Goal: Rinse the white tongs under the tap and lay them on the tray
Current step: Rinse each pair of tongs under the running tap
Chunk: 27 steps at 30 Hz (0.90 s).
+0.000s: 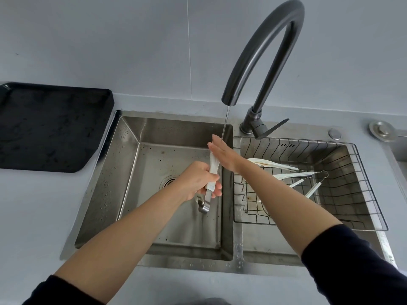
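Observation:
My left hand [197,180] grips the white tongs [213,167] by their lower part, over the left sink basin [132,155]. The tongs point up toward the tap, and their metal hinge end [203,208] hangs below my fist. My right hand [222,154] lies flat with straight fingers against the upper white part of the tongs. A thin stream of water [225,126] falls from the dark curved tap [259,53] onto my right hand and the tongs' tips. The black tray [52,126] sits on the counter at the left.
A wire basket [330,188] fills the right basin and holds more white tongs [284,170]. The tap's lever [275,127] points right. The drain [169,181] is in the left basin's floor. A round metal fitting [382,129] sits on the counter at far right.

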Tool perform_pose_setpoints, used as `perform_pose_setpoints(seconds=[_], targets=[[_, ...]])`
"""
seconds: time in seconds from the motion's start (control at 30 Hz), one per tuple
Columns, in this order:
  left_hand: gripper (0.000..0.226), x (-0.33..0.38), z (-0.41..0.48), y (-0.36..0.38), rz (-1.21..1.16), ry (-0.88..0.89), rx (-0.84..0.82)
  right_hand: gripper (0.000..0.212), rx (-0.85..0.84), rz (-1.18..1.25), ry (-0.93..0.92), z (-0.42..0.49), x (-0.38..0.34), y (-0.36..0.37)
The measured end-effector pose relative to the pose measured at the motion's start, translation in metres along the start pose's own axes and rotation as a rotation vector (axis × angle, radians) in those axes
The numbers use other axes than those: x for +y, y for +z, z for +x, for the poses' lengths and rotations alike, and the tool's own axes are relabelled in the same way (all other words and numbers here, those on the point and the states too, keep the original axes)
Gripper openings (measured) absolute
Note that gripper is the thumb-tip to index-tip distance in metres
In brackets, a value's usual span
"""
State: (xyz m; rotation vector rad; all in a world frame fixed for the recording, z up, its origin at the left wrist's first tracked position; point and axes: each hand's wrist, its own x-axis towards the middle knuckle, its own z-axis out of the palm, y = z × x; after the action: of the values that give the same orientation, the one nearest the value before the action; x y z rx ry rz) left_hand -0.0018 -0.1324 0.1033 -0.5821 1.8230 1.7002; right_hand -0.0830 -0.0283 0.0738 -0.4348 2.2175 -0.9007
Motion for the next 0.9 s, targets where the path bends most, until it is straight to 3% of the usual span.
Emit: perform_pose_setpoints(seconds=[0.2, 0.6, 0.8, 0.9], targets=[[0.008, 0.000, 0.003, -0.008, -0.058, 0.012, 0.000, 0.068, 0.001, -0.128, -0.027, -0.003, -0.002, 0.010], [0.005, 0.006, -0.001, -0.007, -0.006, 0.050, -0.008, 0.049, 0.009, -0.040, -0.015, 0.016, -0.009, -0.007], [0.005, -0.003, -0.008, -0.015, 0.215, 0.123, 0.010, 0.056, 0.126, 0.202, 0.220, 0.032, -0.013, -0.013], [0.016, -0.008, -0.003, -0.018, 0.338, 0.142, 0.081, 0.062, 0.208, 0.392, 0.256, 0.036, -0.019, -0.004]])
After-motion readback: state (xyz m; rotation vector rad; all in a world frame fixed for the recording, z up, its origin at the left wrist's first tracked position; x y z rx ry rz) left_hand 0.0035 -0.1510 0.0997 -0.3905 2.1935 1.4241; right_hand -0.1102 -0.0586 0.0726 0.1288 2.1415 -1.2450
